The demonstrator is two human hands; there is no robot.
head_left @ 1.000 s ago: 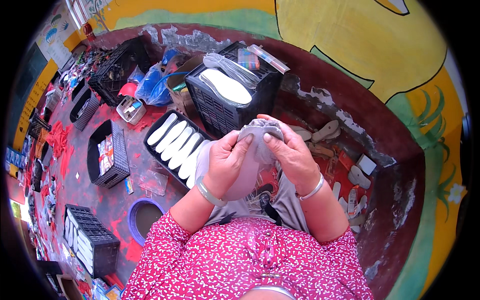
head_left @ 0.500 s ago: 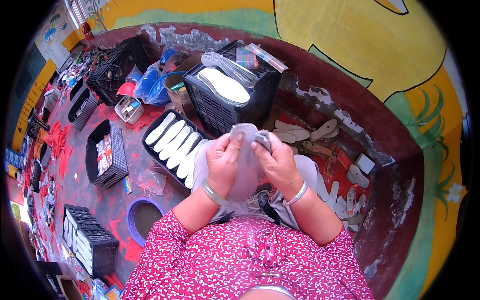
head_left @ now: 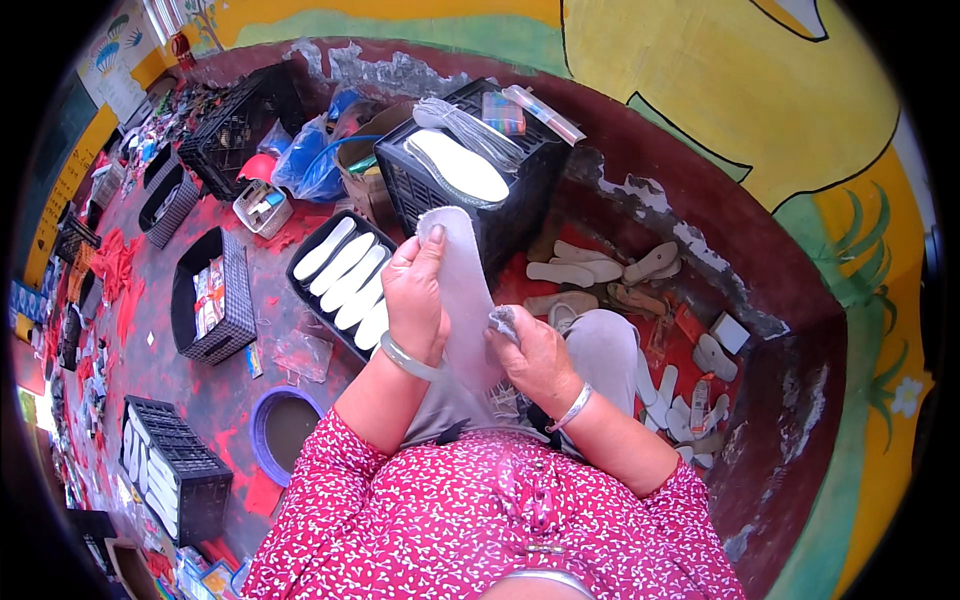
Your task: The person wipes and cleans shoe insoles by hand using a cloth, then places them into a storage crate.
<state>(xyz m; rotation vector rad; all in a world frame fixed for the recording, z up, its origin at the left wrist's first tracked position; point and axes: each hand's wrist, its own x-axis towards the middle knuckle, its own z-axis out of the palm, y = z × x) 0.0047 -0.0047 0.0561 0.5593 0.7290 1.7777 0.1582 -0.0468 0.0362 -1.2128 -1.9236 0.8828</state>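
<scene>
Fingers of the left hand point(head_left: 415, 300) are being closed around the edge of a pale grey insole point(head_left: 462, 290), which is being held upright above the lap. A small grey pad point(head_left: 502, 321) is being pinched against it by the right hand point(head_left: 533, 352). Beyond, white insoles are lying in a black tray point(head_left: 313, 245) and on a black crate point(head_left: 520, 185).

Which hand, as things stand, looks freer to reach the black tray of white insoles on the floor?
Probably neither: the left hand holds the pale insole, the right hand a small grey piece; the tray lies uncovered nearer the left.
</scene>
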